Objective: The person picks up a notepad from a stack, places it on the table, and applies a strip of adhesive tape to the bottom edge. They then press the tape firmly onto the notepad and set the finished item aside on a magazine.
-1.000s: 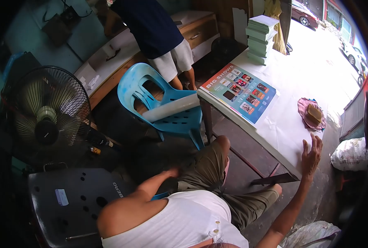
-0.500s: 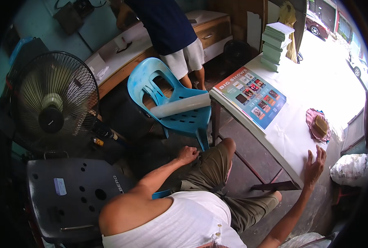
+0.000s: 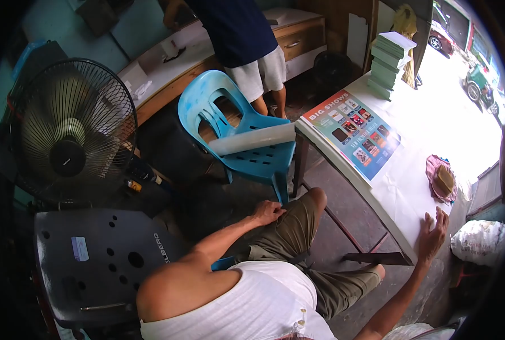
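My left hand (image 3: 268, 212) rests by my thigh in olive shorts (image 3: 292, 226), its fingers loosely curled with nothing visible in them. At the near right corner of the white table (image 3: 397, 212), my right hand (image 3: 432, 235) lies against the edge with fingers apart and holds nothing. Just beyond those fingertips sits a brown block-like object (image 3: 444, 179) on a crumpled pink cloth (image 3: 432, 170). A printed poster sheet (image 3: 354, 133) headed "BIG SHOWS" lies on top of a stack at the table's left side.
A blue plastic chair (image 3: 252, 161) carries a roll of clear plastic film (image 3: 252, 140). Paper stacks (image 3: 389, 62) stand at the table's far end. A fan (image 3: 74, 130) and a dark perforated panel (image 3: 105, 255) are at left. Another person (image 3: 238, 39) stands at a counter (image 3: 178, 71).
The view has shifted slightly, so the table and chair sit a little further right. A green vehicle has come into sight on the street. Both hands keep nearly the same pose.
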Tool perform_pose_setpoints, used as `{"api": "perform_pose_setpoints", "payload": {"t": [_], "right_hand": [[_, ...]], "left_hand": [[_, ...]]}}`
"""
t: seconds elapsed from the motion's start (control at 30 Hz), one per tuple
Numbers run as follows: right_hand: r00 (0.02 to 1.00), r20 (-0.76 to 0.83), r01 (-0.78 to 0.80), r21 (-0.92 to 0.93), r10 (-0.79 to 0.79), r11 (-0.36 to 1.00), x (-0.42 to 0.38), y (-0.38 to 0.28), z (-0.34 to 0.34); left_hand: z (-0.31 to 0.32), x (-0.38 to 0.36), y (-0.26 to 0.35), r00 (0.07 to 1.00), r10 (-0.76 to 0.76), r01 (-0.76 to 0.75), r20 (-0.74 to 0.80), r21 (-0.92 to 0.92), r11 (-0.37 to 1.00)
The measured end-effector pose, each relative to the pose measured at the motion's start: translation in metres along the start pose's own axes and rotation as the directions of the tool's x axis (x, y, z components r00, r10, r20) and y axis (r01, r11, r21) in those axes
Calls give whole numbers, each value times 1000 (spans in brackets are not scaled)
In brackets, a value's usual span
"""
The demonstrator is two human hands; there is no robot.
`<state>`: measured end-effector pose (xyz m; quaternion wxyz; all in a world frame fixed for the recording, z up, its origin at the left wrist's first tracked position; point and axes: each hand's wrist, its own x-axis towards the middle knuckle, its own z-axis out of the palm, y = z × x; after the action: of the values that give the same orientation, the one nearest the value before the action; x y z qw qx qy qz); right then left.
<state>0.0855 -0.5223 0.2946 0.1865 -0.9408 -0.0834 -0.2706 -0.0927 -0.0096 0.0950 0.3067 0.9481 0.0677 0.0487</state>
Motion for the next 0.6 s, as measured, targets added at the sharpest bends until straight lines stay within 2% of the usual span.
{"api": "perform_pose_setpoints", "payload": {"t": [0.6], "right_hand": [[1000,-6,26,-15,-27,1000,0,10,5]], "left_hand": [[-2,5,1,996,-39,38,74,19,999]]}}
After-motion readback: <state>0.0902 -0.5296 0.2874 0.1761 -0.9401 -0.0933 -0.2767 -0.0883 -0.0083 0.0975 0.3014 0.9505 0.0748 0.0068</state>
